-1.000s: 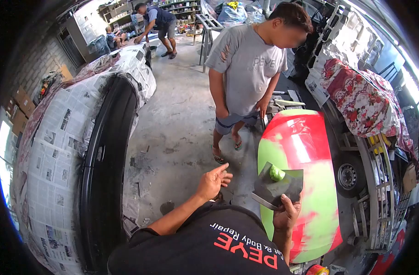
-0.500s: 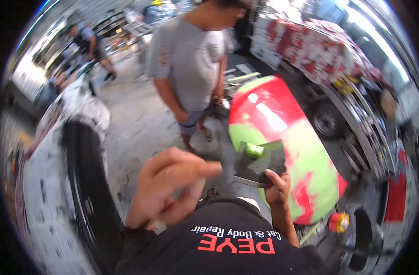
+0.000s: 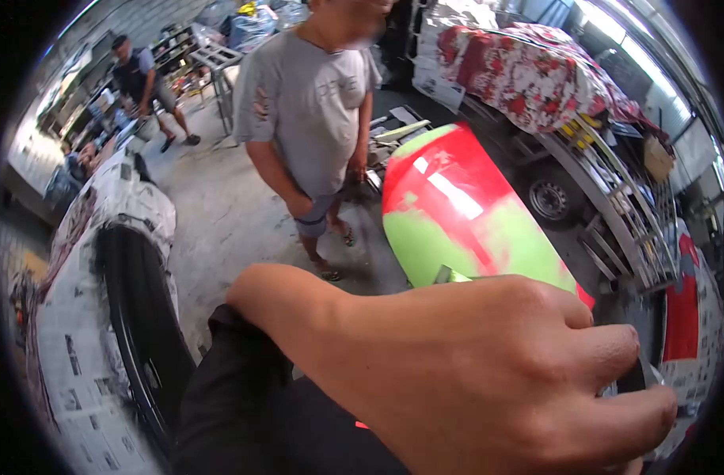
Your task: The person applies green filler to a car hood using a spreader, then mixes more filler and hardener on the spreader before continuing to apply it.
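Note:
My left hand [image 3: 488,364] fills the lower right of the view, back of the hand toward me, its arm reaching across from the left. Its fingers are curled, and anything inside them is hidden. My right hand is out of sight, behind the left one. Just above my left hand, a small grey edge [image 3: 443,274] with light green beside it sticks out; the rest is covered. Beyond lies a curved car body panel [image 3: 457,190], glossy red at the far part and patchy light green nearer me. My left hand overlaps its near end in view.
A person in a grey shirt [image 3: 310,119] stands beside the panel; another person [image 3: 144,87] is farther back. At left, a black car part [image 3: 144,332] is surrounded by newspaper masking [image 3: 69,348]. A metal frame with a wheel [image 3: 550,198] and a floral cloth [image 3: 520,79] stand right.
My left hand has swept right and closer to the camera, now covering my right hand and most of the dark plate with green paste it held. The view has shifted slightly.

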### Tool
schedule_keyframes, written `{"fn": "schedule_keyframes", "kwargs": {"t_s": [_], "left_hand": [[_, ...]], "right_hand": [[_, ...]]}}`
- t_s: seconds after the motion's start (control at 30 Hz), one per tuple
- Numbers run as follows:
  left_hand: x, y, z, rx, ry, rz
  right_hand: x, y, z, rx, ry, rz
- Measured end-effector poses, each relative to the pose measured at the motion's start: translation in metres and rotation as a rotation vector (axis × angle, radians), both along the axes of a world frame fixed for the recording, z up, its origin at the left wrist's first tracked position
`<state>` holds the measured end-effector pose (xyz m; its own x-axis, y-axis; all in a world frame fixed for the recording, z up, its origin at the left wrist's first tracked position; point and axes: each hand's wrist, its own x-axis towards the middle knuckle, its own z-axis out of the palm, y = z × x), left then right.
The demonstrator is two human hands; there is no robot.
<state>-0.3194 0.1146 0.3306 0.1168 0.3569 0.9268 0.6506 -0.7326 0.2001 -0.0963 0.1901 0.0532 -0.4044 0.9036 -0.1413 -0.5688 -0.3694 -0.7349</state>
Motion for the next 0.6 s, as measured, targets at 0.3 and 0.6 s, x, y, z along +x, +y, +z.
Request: {"fn": "schedule_keyframes", "kwargs": {"t_s": [0.3, 0.6], "left_hand": [[0.012, -0.109, -0.035, 0.067, 0.041, -0.001], [-0.018, -0.03, -0.003, 0.131, 0.06, 0.191]], "right_hand": [[0.006, 0.007, -0.006, 0.062, -0.044, -0.06], [-0.041, 0.021, 0.023, 0.124, -0.02, 0.221]]}}
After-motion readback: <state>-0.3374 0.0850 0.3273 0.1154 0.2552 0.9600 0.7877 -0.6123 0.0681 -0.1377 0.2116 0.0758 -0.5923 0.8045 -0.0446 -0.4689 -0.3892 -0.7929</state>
